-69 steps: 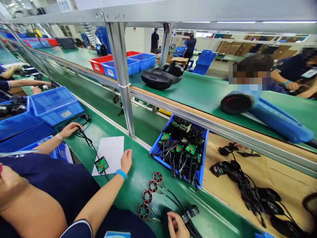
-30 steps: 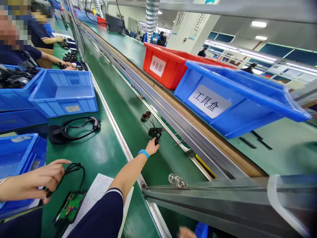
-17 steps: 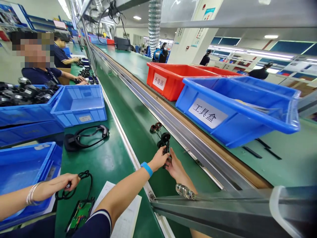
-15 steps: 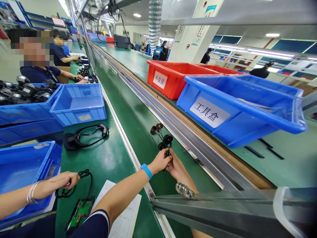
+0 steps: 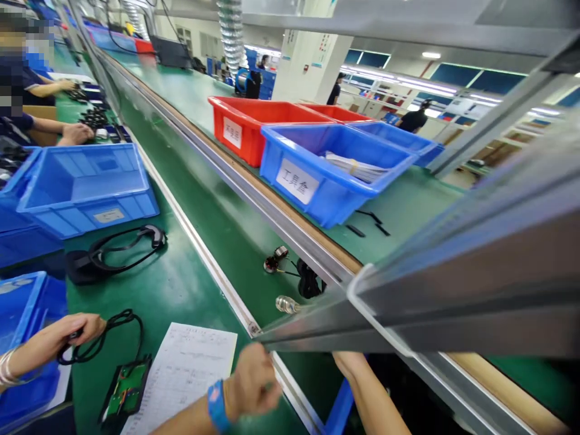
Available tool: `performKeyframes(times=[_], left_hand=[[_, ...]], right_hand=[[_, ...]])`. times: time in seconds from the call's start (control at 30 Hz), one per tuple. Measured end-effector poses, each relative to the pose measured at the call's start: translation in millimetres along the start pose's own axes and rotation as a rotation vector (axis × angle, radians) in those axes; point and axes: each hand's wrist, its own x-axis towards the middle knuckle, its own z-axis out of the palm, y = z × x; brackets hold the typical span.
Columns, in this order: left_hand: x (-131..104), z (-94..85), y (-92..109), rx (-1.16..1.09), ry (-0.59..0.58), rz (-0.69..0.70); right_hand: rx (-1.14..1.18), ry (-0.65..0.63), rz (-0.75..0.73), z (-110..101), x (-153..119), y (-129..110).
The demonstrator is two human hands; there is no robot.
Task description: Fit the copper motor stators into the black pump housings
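My left hand [image 5: 254, 379], with a blue wristband, is in front of the metal rail at the table edge. It is blurred; its fingers look curled and I see nothing in them. My right hand [image 5: 350, 362] is below the slanted metal beam, which hides its fingers. Beyond the beam, on the green belt, lie a bundled black cable [image 5: 309, 281] and small round parts with copper-coloured windings [image 5: 272, 264], joined by thin wires. Both of my hands are apart from them. A paper sheet [image 5: 190, 356] with writing lies left of my left hand.
The metal beam [image 5: 408, 302] crosses close on the right, with a metal fitting [image 5: 287, 304] near its end. At left a co-worker's hand [image 5: 88, 329] grips a black cable by a green circuit board [image 5: 124, 389]. Blue bins [image 5: 294, 175] and red bins [image 5: 233, 130] stand on the shelf.
Both hands have come away from the black cable bundle and moved down towards me; the bundle now lies on the belt. The view has swung right.
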Motion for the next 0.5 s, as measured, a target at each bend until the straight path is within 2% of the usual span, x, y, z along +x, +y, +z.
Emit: performKeyframes(times=[0.03, 0.07, 0.1, 0.13, 0.2, 0.3, 0.4, 0.5], left_hand=[[-16, 13.6, 8, 0.003, -0.163, 0.084], [-27, 27.7, 13, 0.052, -0.308, 0.105], [-32, 41.5, 14, 0.112, -0.408, 0.081], [-31, 55.0, 13, 0.187, -0.46, 0.015], [-14, 79.8, 2, 0.309, -0.444, -0.147], [27, 110.6, -24, 0.454, -0.42, -0.303], [61, 133.3, -45, 0.539, -0.473, -0.345], [81, 153.0, -56, 0.536, -0.595, -0.301]], right_hand=[[-0.012, 0.016, 0.016, -12, -14, -2], [-0.022, 0.031, 0.028, -23, -29, -3], [-0.03, 0.045, 0.038, -33, -45, -5], [-0.035, 0.054, 0.051, -43, -61, -6], [-0.041, 0.077, 0.089, -60, -92, -6], [-0.061, 0.13, 0.139, -81, -135, 3], [-0.076, 0.192, 0.143, -95, -168, 18], [-0.07, 0.241, 0.13, -104, -188, 29]])
